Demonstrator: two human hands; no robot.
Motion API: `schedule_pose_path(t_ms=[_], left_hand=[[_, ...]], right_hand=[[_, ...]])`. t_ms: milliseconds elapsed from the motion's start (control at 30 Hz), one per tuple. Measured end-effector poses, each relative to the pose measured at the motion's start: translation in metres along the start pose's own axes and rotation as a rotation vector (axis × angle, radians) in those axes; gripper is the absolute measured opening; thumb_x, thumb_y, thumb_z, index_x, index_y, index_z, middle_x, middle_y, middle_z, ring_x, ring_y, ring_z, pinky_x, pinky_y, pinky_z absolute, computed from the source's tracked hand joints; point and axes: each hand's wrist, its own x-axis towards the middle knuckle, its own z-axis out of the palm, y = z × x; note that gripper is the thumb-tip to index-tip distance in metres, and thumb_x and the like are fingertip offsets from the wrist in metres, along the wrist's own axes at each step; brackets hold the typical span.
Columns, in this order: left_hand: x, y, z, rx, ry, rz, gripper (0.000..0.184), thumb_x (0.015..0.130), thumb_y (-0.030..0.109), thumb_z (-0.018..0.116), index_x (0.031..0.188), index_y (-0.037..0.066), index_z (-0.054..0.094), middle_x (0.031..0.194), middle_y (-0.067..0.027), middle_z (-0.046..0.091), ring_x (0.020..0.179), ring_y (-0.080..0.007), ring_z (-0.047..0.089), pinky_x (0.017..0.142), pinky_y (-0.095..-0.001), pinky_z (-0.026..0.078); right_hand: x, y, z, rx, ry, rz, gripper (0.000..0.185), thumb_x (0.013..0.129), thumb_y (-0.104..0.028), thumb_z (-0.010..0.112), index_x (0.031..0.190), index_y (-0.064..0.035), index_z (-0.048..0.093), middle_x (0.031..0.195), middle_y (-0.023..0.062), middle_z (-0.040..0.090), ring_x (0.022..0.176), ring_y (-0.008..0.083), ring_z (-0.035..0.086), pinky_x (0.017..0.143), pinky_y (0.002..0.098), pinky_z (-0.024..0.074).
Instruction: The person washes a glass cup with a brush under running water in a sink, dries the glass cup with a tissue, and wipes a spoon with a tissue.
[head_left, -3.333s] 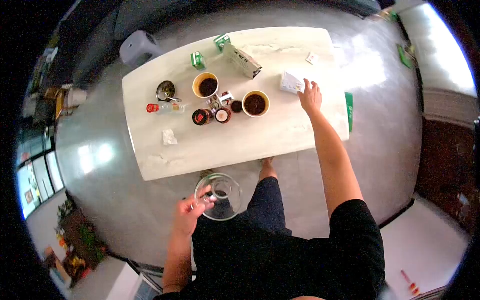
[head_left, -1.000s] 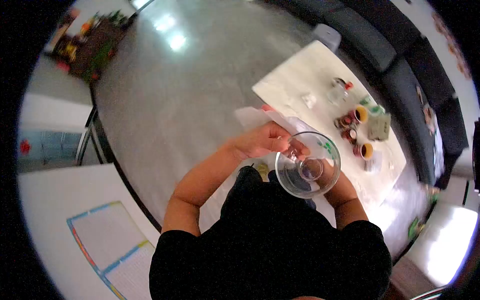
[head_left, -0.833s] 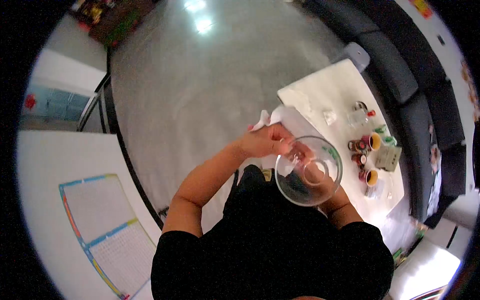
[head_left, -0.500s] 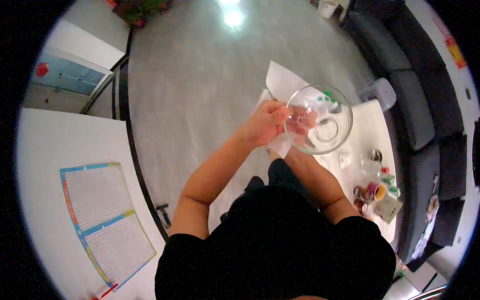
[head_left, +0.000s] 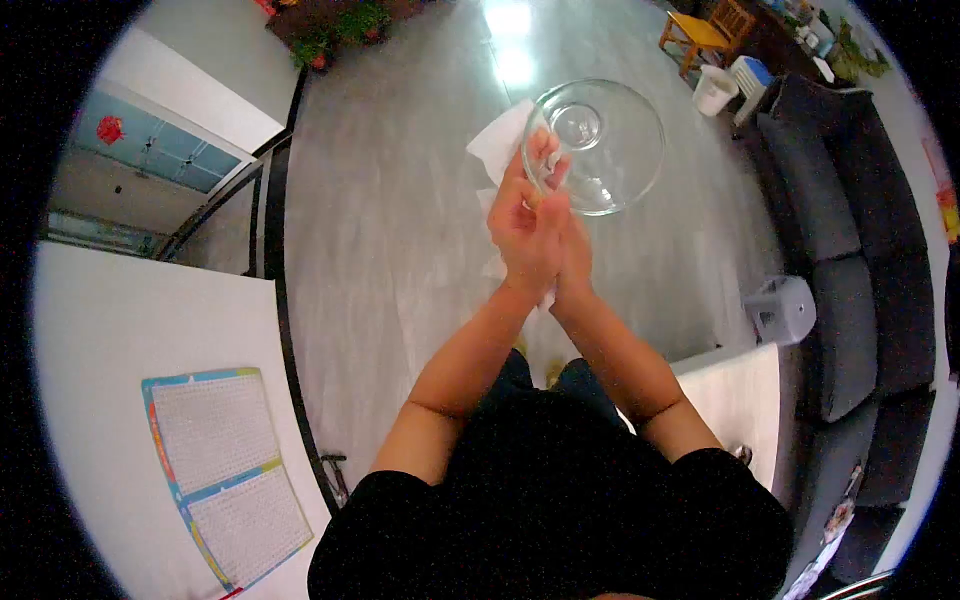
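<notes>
A clear glass bowl (head_left: 625, 145) is held up in front of me, tilted, with its round base toward the upper left. My left hand (head_left: 525, 230) has its fingers closed on the bowl's near left rim. Pressed close beside it is my right hand (head_left: 573, 255), its fingers mostly hidden behind the left one. White tissue paper (head_left: 500, 140) sticks out to the left of and below the hands; which fingers pinch it is hidden.
A white table corner (head_left: 735, 400) shows at lower right, near a grey stool (head_left: 785, 310) and a dark sofa (head_left: 845, 330). Farther off stand a white bin (head_left: 715, 90) and a wooden chair (head_left: 705, 32). A chart (head_left: 220, 430) lies on a white surface at left.
The view has turned away from the table, whose cups and jars have left it. My right hand has left the white packet on the table and joined my left; the bowl is raised, and tissue has appeared.
</notes>
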Motion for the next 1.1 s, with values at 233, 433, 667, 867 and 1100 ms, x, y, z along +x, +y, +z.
schedule_pose_path(t_ms=[233, 433, 667, 867, 1100], left_hand=[[0.134, -0.104, -0.043, -0.074, 0.124, -0.012, 0.033, 0.089, 0.013, 0.055, 0.113, -0.010, 0.049, 0.129, -0.0180, 0.046, 0.117, -0.0269, 0.048, 0.098, -0.0446, 0.043], [0.273, -0.188, -0.094, 0.145, 0.003, -0.039, 0.007, 0.082, 0.001, 0.060, 0.083, -0.003, 0.054, 0.128, -0.0172, 0.047, 0.111, -0.0222, 0.052, 0.091, -0.0372, 0.045], [0.395, -0.299, -0.128, 0.310, -0.042, -0.128, 0.027, 0.074, 0.006, 0.072, 0.063, -0.001, 0.048, 0.132, -0.0242, 0.045, 0.112, -0.0243, 0.053, 0.073, -0.0264, 0.047], [0.544, -0.409, -0.188, 0.576, -0.139, 0.075, 0.031, 0.073, 0.011, 0.074, 0.059, -0.001, 0.049, 0.132, -0.0244, 0.045, 0.106, -0.0251, 0.058, 0.069, -0.0264, 0.048], [0.702, -0.505, -0.201, 0.547, -0.191, -0.164, 0.037, 0.072, 0.019, 0.076, 0.057, -0.001, 0.049, 0.132, -0.0252, 0.044, 0.115, -0.0277, 0.052, 0.082, -0.0300, 0.046]], right_hand=[[0.182, 0.032, 0.013, 0.498, 0.050, 0.150, 0.050, 0.096, -0.040, 0.037, 0.126, 0.0004, 0.044, 0.112, 0.0099, 0.054, 0.101, 0.0217, 0.054, 0.088, 0.0317, 0.0429], [0.311, -0.070, 0.015, 0.340, 0.574, -0.588, 0.034, 0.093, -0.028, 0.046, 0.117, -0.0038, 0.052, 0.115, 0.0144, 0.050, 0.100, 0.0244, 0.053, 0.089, 0.0368, 0.0429], [0.505, -0.107, 0.059, -0.941, -0.004, -0.968, 0.049, 0.072, -0.028, 0.069, 0.114, -0.0066, 0.056, 0.096, 0.0152, 0.055, 0.084, 0.0316, 0.054, 0.080, 0.0411, 0.0412], [0.689, -0.121, 0.077, -1.294, -0.595, -0.708, 0.055, 0.074, -0.034, 0.067, 0.114, 0.0004, 0.052, 0.103, 0.0180, 0.059, 0.098, 0.0332, 0.055, 0.088, 0.0420, 0.0419], [0.928, -0.149, 0.070, -1.735, -0.497, -1.525, 0.032, 0.074, -0.018, 0.059, 0.103, -0.0053, 0.060, 0.118, 0.0091, 0.054, 0.115, 0.0225, 0.047, 0.100, 0.0332, 0.0347]])
